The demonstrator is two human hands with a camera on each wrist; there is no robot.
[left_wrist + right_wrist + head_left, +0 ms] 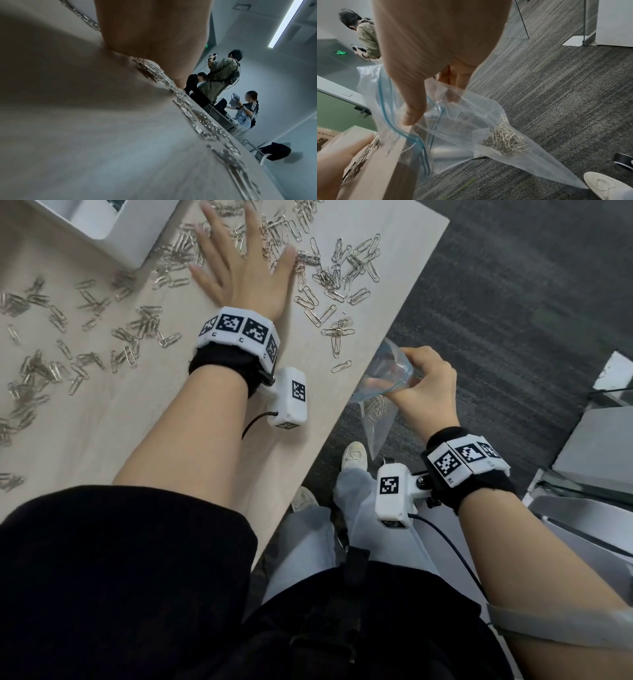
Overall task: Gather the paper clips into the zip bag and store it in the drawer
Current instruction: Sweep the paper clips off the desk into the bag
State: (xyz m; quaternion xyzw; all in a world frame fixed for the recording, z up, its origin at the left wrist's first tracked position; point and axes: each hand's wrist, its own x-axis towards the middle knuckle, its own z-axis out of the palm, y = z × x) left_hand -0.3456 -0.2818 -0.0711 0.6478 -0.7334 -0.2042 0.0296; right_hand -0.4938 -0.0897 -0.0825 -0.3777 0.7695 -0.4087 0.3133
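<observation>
Loads of paper clips (329,273) lie scattered over the wooden table (191,440). Left hand (239,265) lies flat on them, fingers spread. Right hand (423,385) pinches the rim of the zip bag (471,132) just off the table edge, mouth gaping, 1 clump of clips already in its bottom corner above the carpet (556,94).

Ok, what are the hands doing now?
Left hand flat on paper clips. Right hand holds zip bag open at table edge. Nothing blocking.
</observation>
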